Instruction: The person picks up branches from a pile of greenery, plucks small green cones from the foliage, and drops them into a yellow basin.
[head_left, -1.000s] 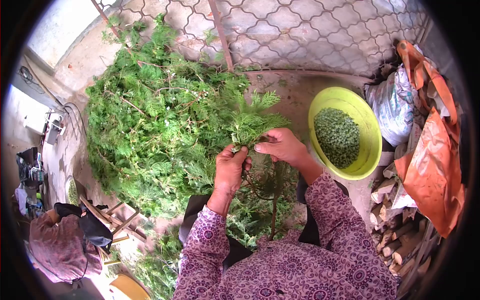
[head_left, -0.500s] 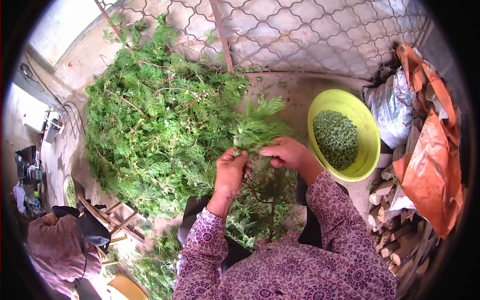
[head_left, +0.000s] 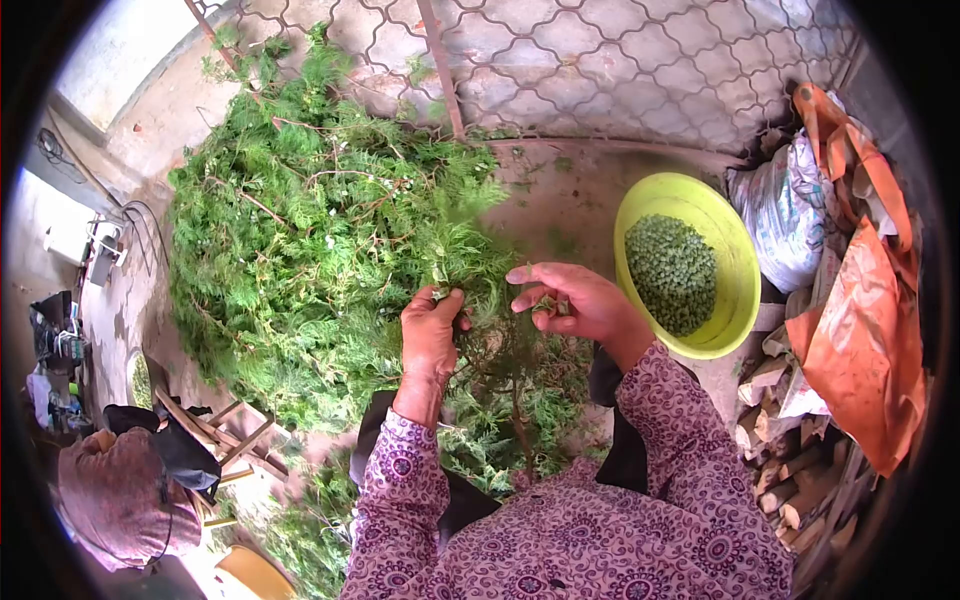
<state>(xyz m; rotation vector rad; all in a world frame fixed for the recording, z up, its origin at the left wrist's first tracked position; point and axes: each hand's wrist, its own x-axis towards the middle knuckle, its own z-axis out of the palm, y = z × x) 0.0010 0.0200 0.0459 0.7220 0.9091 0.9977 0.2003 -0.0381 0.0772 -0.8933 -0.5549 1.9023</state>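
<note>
My left hand [head_left: 430,340] is closed on the stem of a leafy evergreen branch [head_left: 468,262], whose feathery green sprays spread above the fingers. Just to the right, my right hand [head_left: 592,308] is apart from that branch. Its lower fingers curl around a few small green cones [head_left: 549,304], while the index finger points out to the left. Beyond and left of my hands lies a large heap of cut evergreen branches [head_left: 310,220]. A yellow-green basin [head_left: 741,245], partly filled with small green cones [head_left: 672,278], stands right of my right hand.
A wire mesh fence [head_left: 600,70] runs along the far side. At right are a white sack [head_left: 782,220], an orange bag [head_left: 865,350] and stacked firewood [head_left: 800,500]. Another person [head_left: 125,490] is at lower left by a wooden chair [head_left: 240,440]. More branches [head_left: 510,430] lie between my legs.
My hands have drawn apart. The left hand moved left and slightly down with the branch, and the right hand came away from the foliage with small cones in its curled fingers.
</note>
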